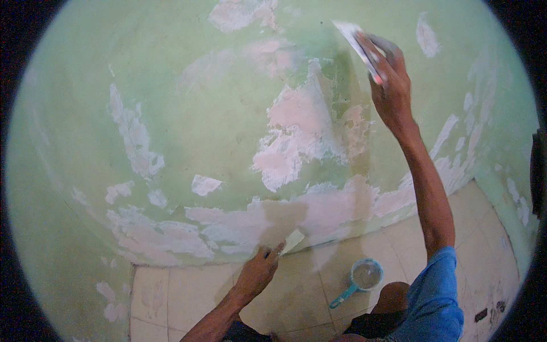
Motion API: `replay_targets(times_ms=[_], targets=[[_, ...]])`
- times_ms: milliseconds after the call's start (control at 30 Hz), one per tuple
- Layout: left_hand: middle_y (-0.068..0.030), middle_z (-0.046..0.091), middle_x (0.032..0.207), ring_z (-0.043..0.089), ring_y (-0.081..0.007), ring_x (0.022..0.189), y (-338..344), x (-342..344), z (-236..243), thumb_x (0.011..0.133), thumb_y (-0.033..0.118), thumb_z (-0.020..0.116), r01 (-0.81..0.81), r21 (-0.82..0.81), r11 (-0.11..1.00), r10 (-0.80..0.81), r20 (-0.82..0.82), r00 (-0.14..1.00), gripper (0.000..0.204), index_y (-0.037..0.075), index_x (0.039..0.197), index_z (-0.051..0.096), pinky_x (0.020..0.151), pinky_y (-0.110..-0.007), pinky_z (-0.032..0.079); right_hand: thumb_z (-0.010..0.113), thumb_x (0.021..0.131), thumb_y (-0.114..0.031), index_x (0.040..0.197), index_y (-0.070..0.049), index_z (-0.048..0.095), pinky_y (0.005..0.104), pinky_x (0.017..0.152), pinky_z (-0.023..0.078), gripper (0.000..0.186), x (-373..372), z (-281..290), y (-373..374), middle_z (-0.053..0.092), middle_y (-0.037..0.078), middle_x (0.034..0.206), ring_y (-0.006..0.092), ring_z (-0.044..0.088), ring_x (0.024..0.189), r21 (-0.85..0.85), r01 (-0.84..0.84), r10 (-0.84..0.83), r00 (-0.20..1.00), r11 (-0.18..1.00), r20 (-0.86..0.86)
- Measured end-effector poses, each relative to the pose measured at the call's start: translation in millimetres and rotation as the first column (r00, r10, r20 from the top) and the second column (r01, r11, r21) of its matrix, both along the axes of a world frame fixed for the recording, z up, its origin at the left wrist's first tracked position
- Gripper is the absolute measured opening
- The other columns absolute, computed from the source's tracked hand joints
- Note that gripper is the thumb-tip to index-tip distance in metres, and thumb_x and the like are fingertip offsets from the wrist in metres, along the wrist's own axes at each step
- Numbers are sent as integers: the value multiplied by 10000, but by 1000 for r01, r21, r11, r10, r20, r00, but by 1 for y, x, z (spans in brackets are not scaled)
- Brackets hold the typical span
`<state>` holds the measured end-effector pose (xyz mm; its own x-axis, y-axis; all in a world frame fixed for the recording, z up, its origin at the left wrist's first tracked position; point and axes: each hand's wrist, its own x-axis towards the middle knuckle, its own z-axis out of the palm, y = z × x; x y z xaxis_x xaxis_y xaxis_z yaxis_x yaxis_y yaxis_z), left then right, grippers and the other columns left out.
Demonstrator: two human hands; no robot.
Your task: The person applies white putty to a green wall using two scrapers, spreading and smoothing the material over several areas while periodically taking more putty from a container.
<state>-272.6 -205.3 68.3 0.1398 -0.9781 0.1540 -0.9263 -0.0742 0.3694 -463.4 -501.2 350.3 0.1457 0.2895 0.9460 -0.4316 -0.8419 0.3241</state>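
Note:
My right hand (392,85), raised at the upper right, is closed around a wide putty knife (350,37) with a pale blade. The blade is close to the green wall (216,119); whether it touches cannot be made out. Lower down, my left hand (257,275) grips a second, pale flat scraper (294,241), which points up and to the right near the foot of the wall. Whitish-pink filler patches (299,128) with ragged edges cover parts of the wall. A long filler band (319,214) runs along its bottom.
On the tiled floor (290,302) stands a turquoise dipper (366,275) with greyish paste inside, its handle toward the lower left. My bent knee (393,296) is just right of it. A small dark piece (481,314) lies on the floor at right. Side walls rise at both edges.

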Motion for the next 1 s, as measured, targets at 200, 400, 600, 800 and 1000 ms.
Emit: replay_targets(times_ms=[200, 400, 600, 800, 1000], targets=[[-178, 495, 1019, 597, -366, 804, -2, 3, 0, 946, 166, 502, 16, 42, 999, -15, -31, 999, 553, 193, 1462, 305, 685, -456, 536, 607, 766, -51, 1391, -120, 439, 409, 949, 452, 650, 40, 5, -31, 516, 146, 1255, 336, 498, 1147, -123, 284, -296, 950, 951, -99], [-181, 493, 1016, 593, -374, 803, 0, 3, 2, 950, 176, 490, 46, 33, 998, -46, -28, 999, 544, 198, 1462, 306, 684, -463, 528, 611, 761, -51, 1323, -80, 500, 414, 851, 504, 573, 2, -31, -20, 528, 138, 1216, 324, 523, 1091, 38, 296, -284, 940, 955, -188], [-193, 497, 1021, 590, -381, 814, -9, 5, -9, 950, 183, 491, 106, 8, 994, -105, -46, 993, 549, 204, 1465, 301, 703, -463, 528, 589, 783, -68, 1292, -76, 517, 423, 816, 520, 514, 36, 37, -28, 528, 155, 1182, 337, 523, 1057, 31, 369, -370, 928, 929, 49], [-184, 506, 1092, 571, -386, 937, -5, 5, 3, 930, 155, 527, 66, 102, 993, -60, -69, 996, 525, 166, 1426, 356, 770, -456, 524, 574, 759, 62, 1354, -139, 494, 392, 892, 489, 633, 28, -25, -3, 525, 132, 1197, 323, 509, 1059, -37, 237, -238, 933, 971, -269], [-194, 510, 1114, 567, -388, 967, -7, 1, 3, 946, 174, 505, 68, 107, 992, -61, -76, 995, 524, 180, 1442, 339, 805, -454, 523, 557, 772, -10, 1293, -92, 521, 424, 898, 470, 529, 16, 33, -21, 545, 150, 1177, 345, 510, 1079, -34, 250, -251, 967, 968, -36]])
